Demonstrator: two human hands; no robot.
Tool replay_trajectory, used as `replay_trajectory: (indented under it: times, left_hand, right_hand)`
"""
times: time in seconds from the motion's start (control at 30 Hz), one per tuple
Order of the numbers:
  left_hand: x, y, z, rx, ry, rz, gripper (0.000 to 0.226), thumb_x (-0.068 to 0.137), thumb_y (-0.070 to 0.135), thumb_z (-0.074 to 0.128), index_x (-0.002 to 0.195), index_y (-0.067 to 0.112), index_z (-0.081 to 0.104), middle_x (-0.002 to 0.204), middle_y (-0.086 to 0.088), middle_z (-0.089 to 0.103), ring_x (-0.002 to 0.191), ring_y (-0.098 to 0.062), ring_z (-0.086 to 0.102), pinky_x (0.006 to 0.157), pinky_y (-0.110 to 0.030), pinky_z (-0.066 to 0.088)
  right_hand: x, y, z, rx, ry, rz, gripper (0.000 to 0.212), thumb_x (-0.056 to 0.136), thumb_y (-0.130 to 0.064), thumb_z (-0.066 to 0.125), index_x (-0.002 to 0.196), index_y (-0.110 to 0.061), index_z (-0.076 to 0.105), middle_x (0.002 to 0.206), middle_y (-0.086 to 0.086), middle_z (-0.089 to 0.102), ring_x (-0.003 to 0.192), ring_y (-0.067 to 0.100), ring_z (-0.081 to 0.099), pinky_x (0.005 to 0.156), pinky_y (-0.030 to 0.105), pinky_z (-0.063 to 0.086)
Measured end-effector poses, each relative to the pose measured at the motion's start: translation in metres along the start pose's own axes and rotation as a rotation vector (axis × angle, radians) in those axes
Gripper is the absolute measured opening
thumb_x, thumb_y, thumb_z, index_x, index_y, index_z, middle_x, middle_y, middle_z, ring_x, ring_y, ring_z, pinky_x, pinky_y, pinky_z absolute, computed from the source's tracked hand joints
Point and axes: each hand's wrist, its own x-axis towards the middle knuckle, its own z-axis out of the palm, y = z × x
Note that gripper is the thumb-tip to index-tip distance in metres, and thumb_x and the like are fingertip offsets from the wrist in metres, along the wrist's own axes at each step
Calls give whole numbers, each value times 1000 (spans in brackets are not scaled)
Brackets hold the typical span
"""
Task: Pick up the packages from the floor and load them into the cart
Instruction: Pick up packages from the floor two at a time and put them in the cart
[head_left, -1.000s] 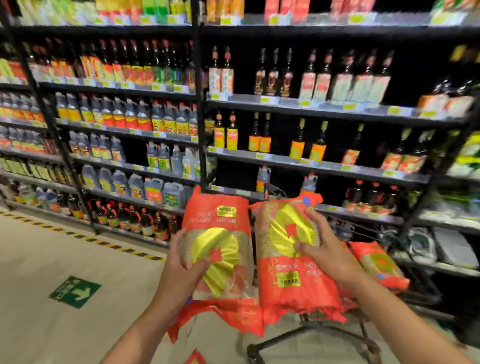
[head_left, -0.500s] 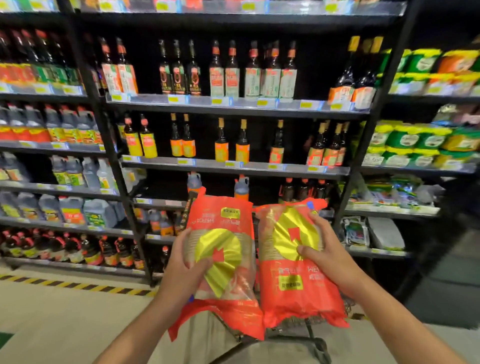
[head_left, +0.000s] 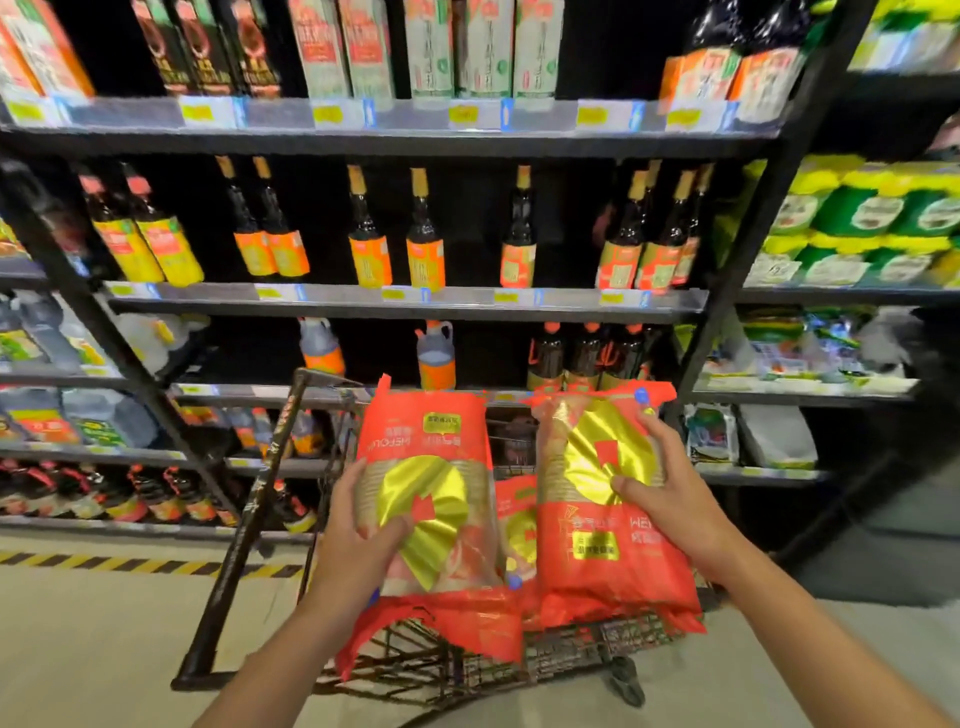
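Two red packages with gold fan emblems are held side by side above the cart. My left hand (head_left: 358, 540) grips the left package (head_left: 431, 467) by its lower left side. My right hand (head_left: 670, 499) grips the right package (head_left: 602, 525) from its right side. Between them a third red package (head_left: 517, 525) lies lower down inside the dark wire cart (head_left: 566, 649). The cart's black handle bar (head_left: 249, 525) slants up at the left.
Black store shelving (head_left: 405, 306) with rows of sauce bottles stands right behind the cart. Green and yellow packs (head_left: 857, 223) fill shelves at the right. A yellow-black hazard stripe (head_left: 130, 564) runs along the floor at the shelf base.
The view has closed in on the cart and shelves. Both packages now hang over the cart basket, lower and nearer to it. Both hands keep their grip.
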Motion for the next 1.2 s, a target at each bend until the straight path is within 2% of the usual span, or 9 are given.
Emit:
replay_trajectory:
  times: [0.1,0.23,0.43,0.57,0.67,0.83,0.93,1.0,1.2]
  left_hand:
    - [28,-15,23,31,3,-37,69,91,13,71,143,42,37,123,13,56,104,-9,61,77,-31,53]
    - [53,-40,57,61,-5,-50,70,85,7,76,136,37,40,119,17,55,102,-2,58,74,-19,48]
    - [70,-82,114,93,-49,-158,78,74,27,82,139,37,41,129,11,53,114,-4,57,89,-21,51]
    - [82,-93,158,96,20,-231,77,78,16,83,139,31,38,123,19,50,97,27,53,75,2,42]
    - [98,-103,183,128,44,-270,80,72,25,77,141,31,37,124,17,51,94,29,53,74,4,41]
    - [125,-126,209,195,49,-352,85,70,31,73,146,25,36,127,7,53,99,24,54,83,0,42]
    - [140,-142,219,188,68,-398,94,65,41,74,149,26,33,132,-1,55,103,9,58,96,-20,45]
    - [150,-155,226,184,71,-423,85,72,26,76,146,27,34,134,1,54,108,11,57,97,-14,45]
    - [171,-198,246,164,30,-458,80,81,11,75,146,29,32,134,11,53,111,17,56,93,-8,46]
  right_hand:
    - [31,30,-10,-45,11,19,76,89,-10,74,147,-41,36,139,-35,40,130,9,51,109,48,46]
    - [57,73,-23,-99,23,36,81,83,-9,79,129,-63,40,143,-27,44,134,10,49,116,47,39]
    - [102,131,-43,-160,-34,121,81,82,-16,82,136,-58,37,132,-50,37,132,5,48,113,46,41]
    - [142,166,-49,-72,-90,134,85,76,-27,85,145,-38,37,148,-26,40,142,13,40,117,52,35]
    - [172,195,-55,-42,-101,129,84,66,-53,86,139,-52,44,142,-17,55,134,11,52,112,45,44]
    - [204,258,-71,-67,-164,202,87,75,4,78,151,-9,37,147,-8,51,130,-2,52,108,29,47]
    - [215,286,-81,-110,-200,265,86,78,20,71,149,-15,38,141,-31,51,128,-10,49,100,18,45]
    - [222,302,-83,-129,-215,311,81,80,20,69,145,-14,37,135,-42,49,124,-15,48,95,13,45]
    - [237,329,-72,-214,-234,338,89,72,-27,79,148,-45,36,151,-18,42,142,12,41,113,50,40]
